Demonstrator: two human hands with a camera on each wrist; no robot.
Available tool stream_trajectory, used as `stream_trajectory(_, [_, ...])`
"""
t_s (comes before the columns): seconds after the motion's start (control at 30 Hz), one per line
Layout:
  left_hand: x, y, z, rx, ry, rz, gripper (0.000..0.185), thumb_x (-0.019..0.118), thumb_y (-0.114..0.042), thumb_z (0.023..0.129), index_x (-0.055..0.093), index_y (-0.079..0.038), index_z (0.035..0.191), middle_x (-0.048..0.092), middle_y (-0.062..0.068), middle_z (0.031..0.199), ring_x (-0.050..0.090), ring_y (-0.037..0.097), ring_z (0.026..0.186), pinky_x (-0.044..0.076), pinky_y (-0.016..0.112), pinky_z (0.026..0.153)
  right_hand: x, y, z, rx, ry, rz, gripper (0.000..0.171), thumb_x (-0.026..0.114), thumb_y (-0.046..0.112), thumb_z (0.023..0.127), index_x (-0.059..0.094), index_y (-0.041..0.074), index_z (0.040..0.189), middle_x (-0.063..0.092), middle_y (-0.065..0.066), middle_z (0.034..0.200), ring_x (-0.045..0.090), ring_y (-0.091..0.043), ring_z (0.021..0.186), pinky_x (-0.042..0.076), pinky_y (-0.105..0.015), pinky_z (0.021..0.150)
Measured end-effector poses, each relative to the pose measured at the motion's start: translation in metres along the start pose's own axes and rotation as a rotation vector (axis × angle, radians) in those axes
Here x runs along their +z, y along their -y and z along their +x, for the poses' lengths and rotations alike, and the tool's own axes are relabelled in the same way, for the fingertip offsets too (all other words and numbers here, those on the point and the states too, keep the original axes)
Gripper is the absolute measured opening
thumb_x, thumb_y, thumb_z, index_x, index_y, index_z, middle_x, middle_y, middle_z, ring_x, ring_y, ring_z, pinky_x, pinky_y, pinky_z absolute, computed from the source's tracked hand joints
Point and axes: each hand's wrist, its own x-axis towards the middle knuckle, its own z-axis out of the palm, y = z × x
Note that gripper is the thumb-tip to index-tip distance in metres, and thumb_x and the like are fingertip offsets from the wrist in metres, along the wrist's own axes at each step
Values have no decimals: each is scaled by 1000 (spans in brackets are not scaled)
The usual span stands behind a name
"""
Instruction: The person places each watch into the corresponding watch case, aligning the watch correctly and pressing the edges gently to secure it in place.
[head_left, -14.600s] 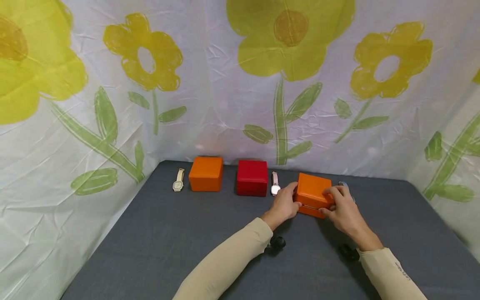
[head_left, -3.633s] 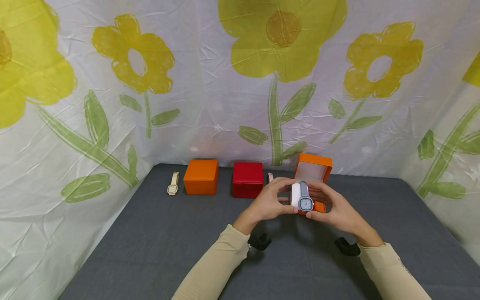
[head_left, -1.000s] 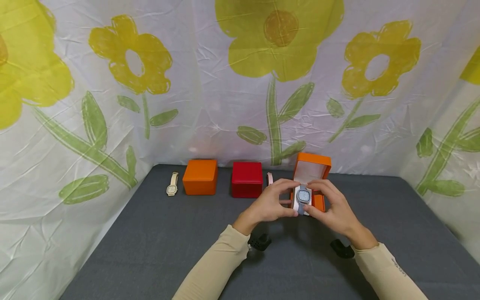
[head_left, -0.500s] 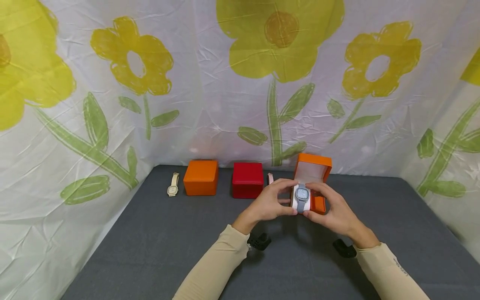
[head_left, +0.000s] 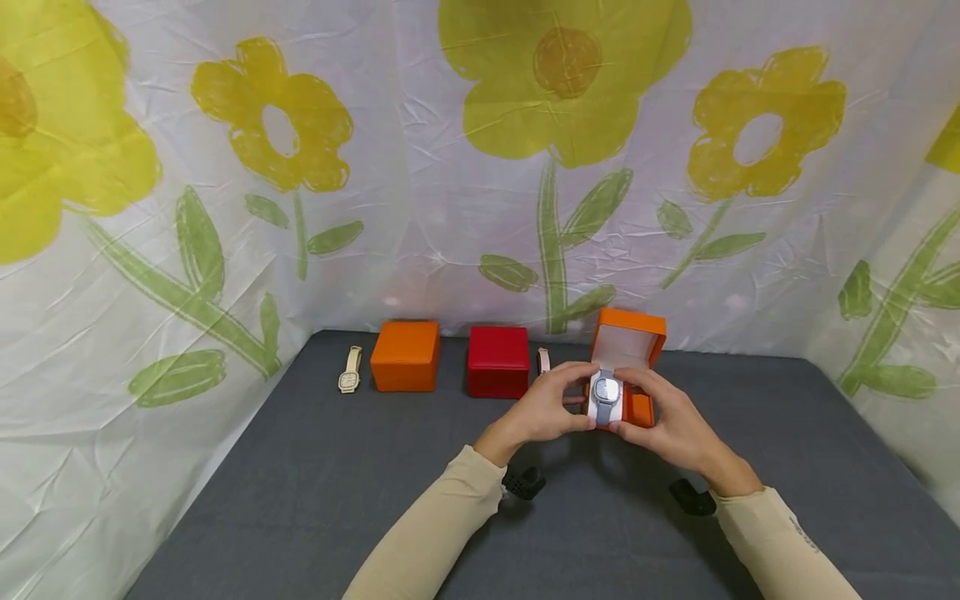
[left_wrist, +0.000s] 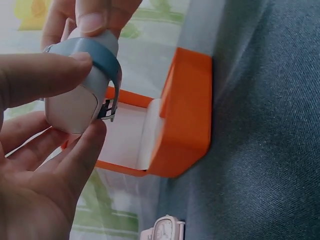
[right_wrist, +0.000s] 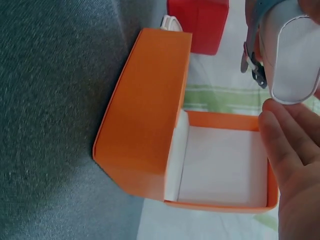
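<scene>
While both hands hold white cushion (head_left: 604, 407) wrapped with blue watch (head_left: 606, 389) just above open orange box (head_left: 628, 346), seating step in hand. Left hand (head_left: 542, 410) grip and right hand (head_left: 670, 421) grip pinch cushion ends. Next, likely: lower squarely into white-lined cavity. Nearby on bench (head_left: 315, 500): red box (head_left: 497, 361), closed orange box (head_left: 405, 356), pink watch (head_left: 543, 360), cream watch (head_left: 349, 371). Nothing blocks cavity.

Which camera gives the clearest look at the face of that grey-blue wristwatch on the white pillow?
The head view: the grey-blue wristwatch faces it, dial visible, held by both hands. The left wrist view shows only its strap around the white pillow; the right wrist view shows just strap and buckle.
</scene>
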Motion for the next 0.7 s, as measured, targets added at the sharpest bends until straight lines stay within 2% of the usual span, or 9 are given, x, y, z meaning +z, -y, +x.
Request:
stream_trajectory(0.17, [8,6,11,-37,-12,45,72,77,2,77,46,-9,141,45,3,140,50,13,122,48,21,90,-2,-6,1,23,25,6,66,78,19,80,48,10,138,50,-10,135,52,-31,112,46,-56,87])
stream_trajectory(0.4, [18,13,26,-104,1,52,69,75,2,79,46,-11,140,44,1,140,50,13,121,47,23,92,-5,-19,-2,86,66,6,66,75,23,84,44,7,140,46,-13,139,50,-34,118,44,-56,92])
stream_trajectory(0.7, [25,25,41,-144,5,63,68,76,1,79,46,-9,140,47,1,136,53,12,117,47,23,92,-2,-33,-2,202,137,102,68,67,26,91,35,7,147,38,-20,145,45,-43,125,42,-58,95])
